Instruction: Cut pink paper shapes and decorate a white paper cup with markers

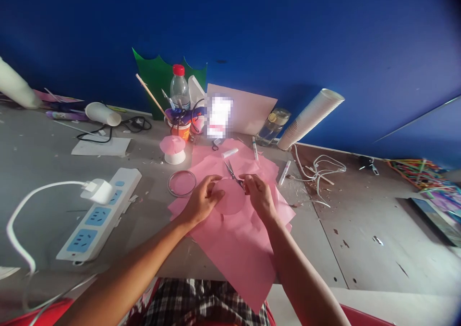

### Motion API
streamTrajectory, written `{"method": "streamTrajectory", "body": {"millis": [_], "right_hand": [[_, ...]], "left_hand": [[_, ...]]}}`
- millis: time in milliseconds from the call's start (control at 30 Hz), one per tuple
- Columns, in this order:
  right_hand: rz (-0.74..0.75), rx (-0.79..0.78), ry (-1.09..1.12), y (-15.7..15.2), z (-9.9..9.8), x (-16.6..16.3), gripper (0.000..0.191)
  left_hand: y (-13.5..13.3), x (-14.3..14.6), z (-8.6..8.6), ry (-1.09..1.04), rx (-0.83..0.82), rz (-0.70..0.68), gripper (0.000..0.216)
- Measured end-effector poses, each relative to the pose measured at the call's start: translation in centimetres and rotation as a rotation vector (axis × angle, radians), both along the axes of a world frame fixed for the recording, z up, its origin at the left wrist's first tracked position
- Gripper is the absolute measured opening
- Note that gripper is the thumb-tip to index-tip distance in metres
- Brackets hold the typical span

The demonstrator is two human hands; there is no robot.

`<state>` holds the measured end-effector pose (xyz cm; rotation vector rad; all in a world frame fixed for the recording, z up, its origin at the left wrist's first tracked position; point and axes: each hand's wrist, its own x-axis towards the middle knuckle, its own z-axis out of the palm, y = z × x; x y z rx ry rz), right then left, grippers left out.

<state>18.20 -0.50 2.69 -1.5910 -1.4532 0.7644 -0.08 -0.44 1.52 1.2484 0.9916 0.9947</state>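
My left hand [206,197] pinches the left edge of a round pink paper disc [229,199], thumb on top. In my right hand [257,191] is a pair of scissors [233,173], its blades apart and pointing up and to the left, just above the disc's upper right edge. Beneath both hands lie several pink paper sheets [245,254], one corner hanging over the table's front edge. A clear round ring or lid [182,184] rests left of my left hand. Behind it stands a small white cup with a pink paper top [173,146].
A power strip [99,218] with a white charger [98,191] lies on the left. At the back stand a capped bottle [179,88], a lit phone [219,117], a glass jar [273,126] and leaning stacked paper cups [311,118]. White cable [319,172] and markers [284,172] lie right.
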Motion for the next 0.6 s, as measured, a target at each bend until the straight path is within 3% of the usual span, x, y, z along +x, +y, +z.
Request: {"method": "streamTrajectory", "body": {"millis": [100,200,300,400,433,600], "right_hand": [[0.096,-0.133,0.274,-0.3,0.7,-0.4,0.041],[0.157,-0.179,0.353,-0.6,0.9,-0.9,0.043],[0.127,-0.143,0.394,-0.6,0.8,-0.8,0.045],[0.131,-0.181,0.37,-0.3,0.5,-0.3,0.044],[0.139,-0.201,0.337,-0.3,0.3,-0.1,0.041],[0.096,-0.151,-0.004,-0.2,-0.5,-0.2,0.03]], "left_hand": [[0.0,0.1,-0.4,-0.021,-0.016,0.009,0.04],[0.2,-0.1,-0.2,-0.008,-0.013,0.024,0.04],[0.8,-1.2,0.5,0.119,0.142,0.119,0.036],[2.1,-3.1,1.1,0.434,0.394,0.361,0.035],[2.5,-3.7,1.1,0.552,0.446,0.382,0.04],[3.7,-5.8,0.0,1.104,0.476,0.219,0.071]]}}
